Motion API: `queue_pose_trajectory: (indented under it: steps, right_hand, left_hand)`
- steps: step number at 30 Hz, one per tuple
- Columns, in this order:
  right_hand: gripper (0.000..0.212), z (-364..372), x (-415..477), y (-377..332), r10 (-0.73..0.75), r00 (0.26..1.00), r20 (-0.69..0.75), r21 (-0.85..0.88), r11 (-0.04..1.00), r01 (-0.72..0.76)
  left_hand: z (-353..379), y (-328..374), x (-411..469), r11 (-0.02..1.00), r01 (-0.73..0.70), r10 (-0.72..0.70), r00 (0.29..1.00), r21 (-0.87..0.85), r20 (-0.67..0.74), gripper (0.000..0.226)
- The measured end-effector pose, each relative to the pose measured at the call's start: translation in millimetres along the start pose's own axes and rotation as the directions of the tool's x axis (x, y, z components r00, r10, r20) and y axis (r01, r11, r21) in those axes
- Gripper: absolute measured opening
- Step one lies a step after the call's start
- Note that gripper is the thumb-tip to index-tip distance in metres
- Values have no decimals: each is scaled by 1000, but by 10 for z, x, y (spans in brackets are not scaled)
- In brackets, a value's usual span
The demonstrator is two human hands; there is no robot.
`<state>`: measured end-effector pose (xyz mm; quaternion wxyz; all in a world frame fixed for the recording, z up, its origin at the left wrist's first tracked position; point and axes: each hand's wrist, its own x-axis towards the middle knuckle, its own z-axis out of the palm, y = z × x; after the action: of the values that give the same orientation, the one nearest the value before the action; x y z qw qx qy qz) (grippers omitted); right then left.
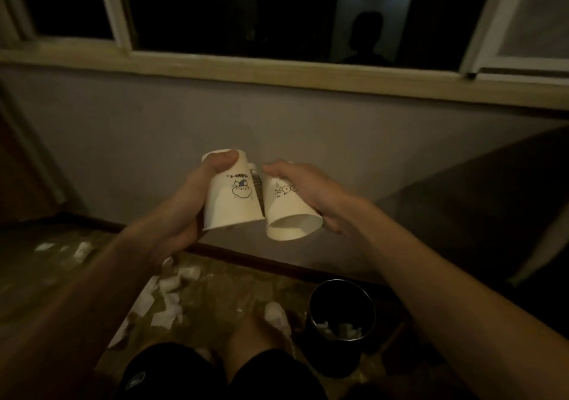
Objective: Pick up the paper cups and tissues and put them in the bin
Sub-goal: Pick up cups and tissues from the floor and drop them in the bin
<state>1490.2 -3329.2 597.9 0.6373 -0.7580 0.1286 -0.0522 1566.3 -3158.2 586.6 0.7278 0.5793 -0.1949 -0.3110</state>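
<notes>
A paper cup [231,198] is gripped in the left hand [180,214], a second cup [291,214] in the right hand [311,188], walls touching. Below, the bin [335,356] is flanked leftward by scattered tissues [169,284].

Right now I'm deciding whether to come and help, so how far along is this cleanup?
Partly done. A few tissues already lie in the bin. In hand: the left hand grips one paper cup and the right hand grips a second cup, both mouth-down, neither binned yet. Left: many scattered tissues on the floor.
</notes>
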Motion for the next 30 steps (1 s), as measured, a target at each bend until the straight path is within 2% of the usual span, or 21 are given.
queue_pose_trajectory:
  steps: [3, 9, 13, 18, 21, 25, 30]
  right_hand:
    - [38, -339, -170, 229, 3, 997, -73, 38, 999, 0]
    - [38, -1034, -369, 888, 147, 954, -260, 220, 971, -89]
    - [26, -1364, -314, 1491, 280, 910, -305, 353, 921, -165]
    - [29, -1597, -96, 2398, 507, 827, -244, 545, 777, -315]
    - [36, -1640, 85, 2899, 638, 746, -193, 613, 672, -416]
    - [62, -1631, 351, 3492, 775, 599, -200, 665, 556, -498]
    - [57, -1617, 546, 4143, 868, 413, -276, 707, 474, -525]
  left_hand:
    - [390, -101, 161, 996, -17, 11, 998, 88, 61, 50]
    - [1123, -566, 694, 974, 138, -168, 972, 181, 166, 49]
    - [1418, -1133, 1122, 933, 315, -344, 924, 177, 170, 70]
    - [1392, -2049, 1629, 857, 496, -515, 840, 144, 170, 74]
    - [1284, -2590, 1881, 799, 593, -602, 788, 104, 128, 77]
    - [1133, -3215, 2159, 689, 723, -724, 686, 40, 71, 81]
    - [1019, -3895, 2468, 596, 800, -803, 596, 68, 24, 72]
